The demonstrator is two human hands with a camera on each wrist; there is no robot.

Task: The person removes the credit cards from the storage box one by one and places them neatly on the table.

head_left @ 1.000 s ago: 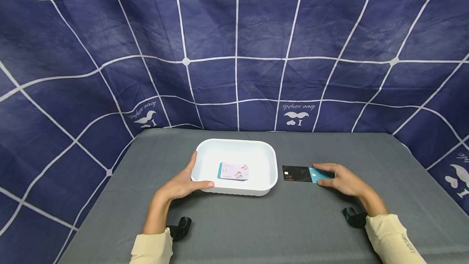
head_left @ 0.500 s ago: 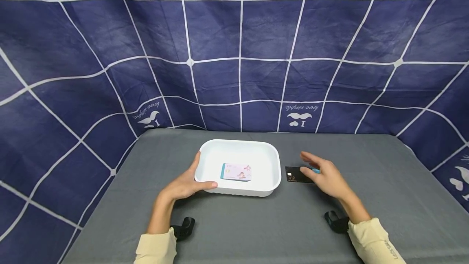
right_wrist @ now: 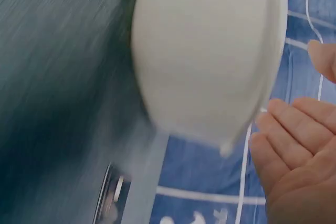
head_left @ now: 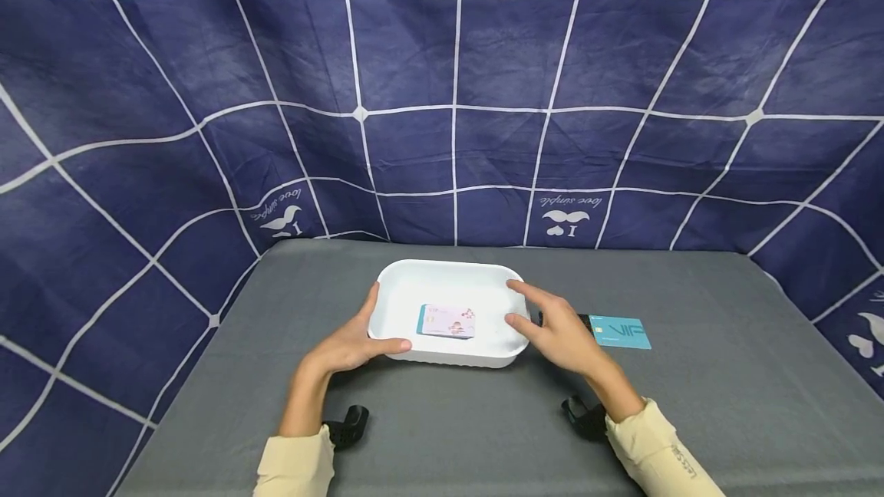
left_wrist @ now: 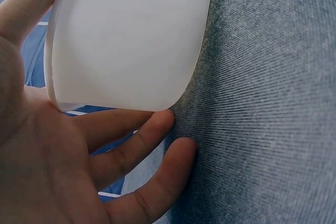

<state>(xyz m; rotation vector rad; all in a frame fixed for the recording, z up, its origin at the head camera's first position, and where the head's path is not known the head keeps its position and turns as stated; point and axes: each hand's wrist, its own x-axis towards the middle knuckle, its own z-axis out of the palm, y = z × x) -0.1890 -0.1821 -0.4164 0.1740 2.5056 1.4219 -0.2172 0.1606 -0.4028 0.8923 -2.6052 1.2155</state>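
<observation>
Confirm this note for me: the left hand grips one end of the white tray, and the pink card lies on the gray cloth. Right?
Not quite: the pink card lies inside the white tray, as the head view shows. The left hand does grip one end.

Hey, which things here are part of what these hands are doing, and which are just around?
Seemingly part of the job:
white tray, gripped by the left hand
card stack inside it
right hand, at the tray's right end
blue card and partly hidden black card alongside

Just around:
blue curtain
grey tabletop
black wrist devices
</observation>
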